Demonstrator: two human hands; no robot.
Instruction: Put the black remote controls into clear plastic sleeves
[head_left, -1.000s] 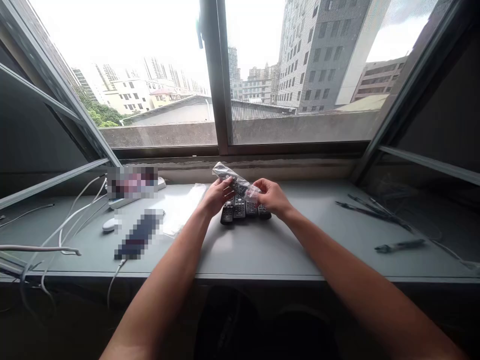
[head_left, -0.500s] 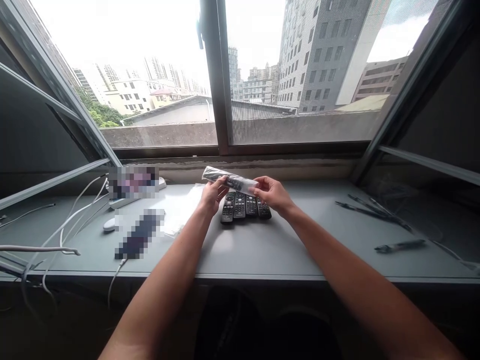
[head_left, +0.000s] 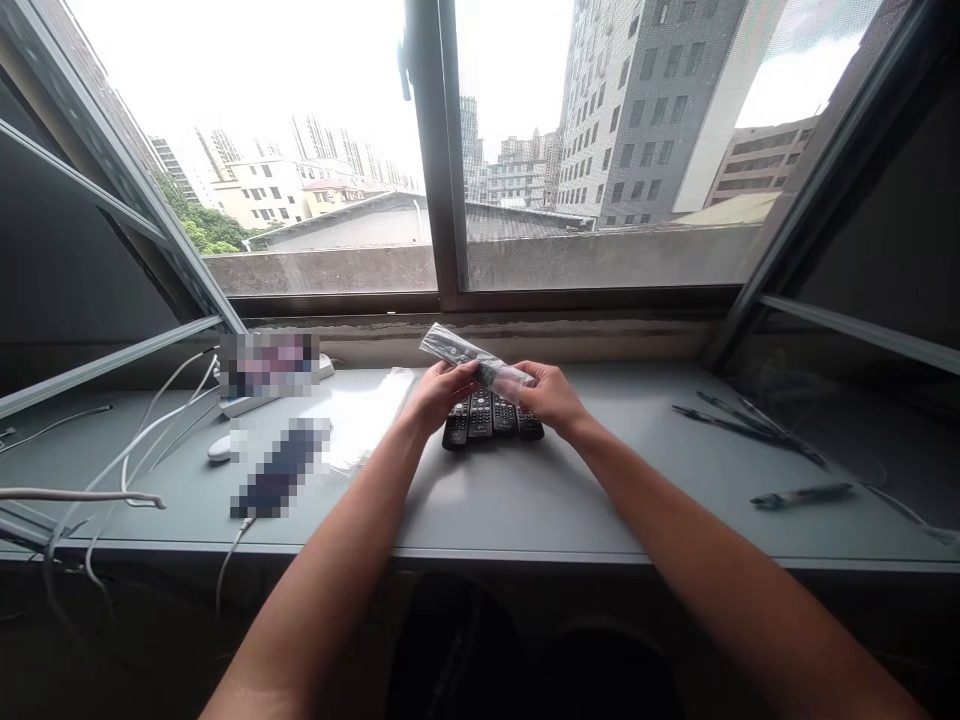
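A black remote control in a clear plastic sleeve (head_left: 469, 357) is held tilted above the table, its far left end higher than its right. My left hand (head_left: 444, 392) grips it from below and in front, the thumb across its middle. My right hand (head_left: 550, 398) pinches the sleeve's right end between thumb and fingers. Several black remote controls (head_left: 480, 422) lie side by side on the table beneath my hands, their upper parts partly covered by the hands and the sleeve.
Clear plastic sleeves (head_left: 367, 425) lie in a stack left of my hands. Farther left are a blurred-out phone-like object (head_left: 281, 470), a white mouse-like object (head_left: 220, 448), a power strip (head_left: 325, 367) and white cables. Several pens (head_left: 801, 494) lie at right. A window stands behind the grey table (head_left: 517, 510).
The sleeved remote has shifted slightly right and tilted more steeply. My left hand has slid right along it, nearer to my right hand, which still holds the end.
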